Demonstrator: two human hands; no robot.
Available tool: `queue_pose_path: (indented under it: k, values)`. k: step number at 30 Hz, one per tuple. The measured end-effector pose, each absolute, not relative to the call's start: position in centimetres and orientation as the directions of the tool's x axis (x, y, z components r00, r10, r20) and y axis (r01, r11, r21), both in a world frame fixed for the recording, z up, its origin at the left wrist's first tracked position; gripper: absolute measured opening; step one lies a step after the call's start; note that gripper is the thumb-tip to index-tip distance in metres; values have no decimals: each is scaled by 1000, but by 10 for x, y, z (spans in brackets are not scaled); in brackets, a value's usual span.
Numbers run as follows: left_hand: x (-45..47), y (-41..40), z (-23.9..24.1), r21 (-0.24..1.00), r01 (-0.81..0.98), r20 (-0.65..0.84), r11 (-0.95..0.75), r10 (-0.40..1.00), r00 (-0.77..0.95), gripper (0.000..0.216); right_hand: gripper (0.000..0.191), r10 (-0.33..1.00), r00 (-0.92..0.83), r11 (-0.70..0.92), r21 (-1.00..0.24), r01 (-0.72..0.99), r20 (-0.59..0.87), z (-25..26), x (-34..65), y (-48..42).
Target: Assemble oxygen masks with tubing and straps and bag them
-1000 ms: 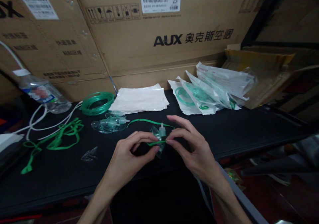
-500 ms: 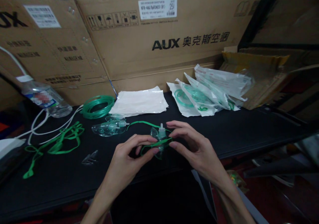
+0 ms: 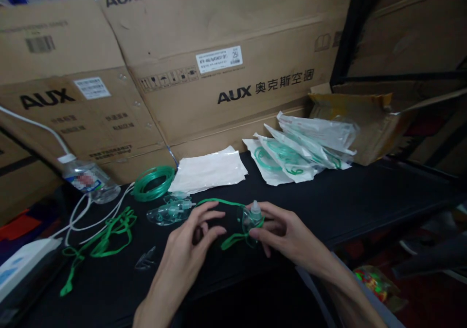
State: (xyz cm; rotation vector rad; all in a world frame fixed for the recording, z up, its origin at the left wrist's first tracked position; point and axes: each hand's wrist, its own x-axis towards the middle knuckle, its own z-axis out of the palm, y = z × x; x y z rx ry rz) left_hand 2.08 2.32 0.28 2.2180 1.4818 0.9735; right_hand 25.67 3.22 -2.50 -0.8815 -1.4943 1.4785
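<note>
A clear greenish oxygen mask (image 3: 249, 219) with a whitish nozzle on top is gripped between the thumb and fingers of my right hand (image 3: 279, 228). A green elastic strap (image 3: 233, 241) hangs off the mask to the left, and another stretch of it runs behind toward the left. My left hand (image 3: 202, 230) is apart from the mask, thumb and fingers spread, with nothing between them. More clear masks (image 3: 170, 212) lie on the black table beyond my left hand. Small clear plastic pieces (image 3: 146, 260) rest to the left of my left wrist.
A green tubing coil (image 3: 153, 184), a stack of white sheets (image 3: 209, 171) and white pouches with green tubing (image 3: 288, 160) line the back. Tangled green straps (image 3: 105, 238), white cables and a plastic bottle (image 3: 91, 181) stand left. Large cardboard boxes (image 3: 182, 114) wall the rear.
My left hand has let go of the strap and drawn away to the left. My right hand has closed on the mask. The camera view has shifted, so the scene sits lower.
</note>
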Motion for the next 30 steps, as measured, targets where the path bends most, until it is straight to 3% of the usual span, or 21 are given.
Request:
queue_pose_path:
  k: [3, 7, 10, 14, 20, 22, 26, 30]
  values:
    - [8, 46, 18, 252, 898, 389, -361, 887, 248, 28, 42, 910, -398, 66, -988, -141, 118, -28, 266, 39]
    - [10, 73, 30, -191, 956, 213, -223, 941, 263, 27, 42, 919, -348, 82, -955, -285, 183, -29, 272, 44]
    - [18, 85, 29, -294, 936, 149, -192, 959, 243, 26, 42, 927, -299, 88, -907, -413, 226, -26, 273, 43]
    - [22, 94, 23, -288, 933, 139, -216, 955, 264, 25, 38, 941, -244, 70, -841, -537, 234, -21, 275, 41]
    - [21, 95, 22, -158, 960, 208, -229, 943, 260, 28, 32, 956, -194, 64, -806, -589, 218, -22, 276, 41]
    - [20, 92, 25, 24, 968, 246, -248, 940, 235, 27, 31, 955, -197, 68, -807, -587, 223, -24, 275, 42]
    - [18, 84, 29, 569, 774, 263, -277, 953, 147, 28, 32, 954, -213, 49, -809, -586, 212, -24, 274, 41]
    - [17, 74, 25, 813, 539, 212, -222, 974, 81, 37, 33, 954, -225, 23, -800, -599, 196, -23, 271, 39]
